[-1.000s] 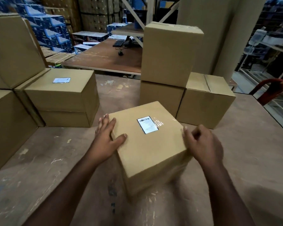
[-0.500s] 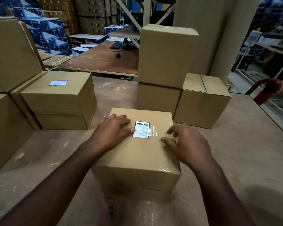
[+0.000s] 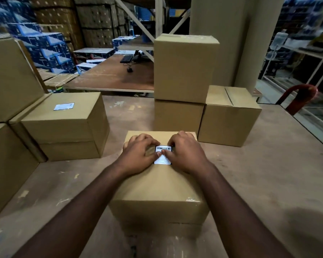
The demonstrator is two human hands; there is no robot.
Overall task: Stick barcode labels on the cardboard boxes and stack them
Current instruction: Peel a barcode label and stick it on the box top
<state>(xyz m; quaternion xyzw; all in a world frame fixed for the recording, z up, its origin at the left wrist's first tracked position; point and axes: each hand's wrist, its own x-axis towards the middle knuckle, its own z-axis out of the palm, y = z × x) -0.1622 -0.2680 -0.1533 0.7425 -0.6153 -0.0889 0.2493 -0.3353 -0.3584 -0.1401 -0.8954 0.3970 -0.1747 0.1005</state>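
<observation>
A brown cardboard box stands on the table right in front of me. A white barcode label lies on its top, near the far edge. My left hand rests on the box top with its thumb tip at the label's left edge. My right hand rests beside it and its thumb presses on the label. The two hands cover part of the label and hold nothing. To the left, a second box with a label on top sits on another box.
Two stacked boxes stand just behind my box, with one more box to their right. Big cartons line the left edge. A red chair is at the right. The table stretches out to the right.
The box was turned square to me and set down. Both hands moved from its sides onto its top and closed in on the label, which now lies between the thumbs.
</observation>
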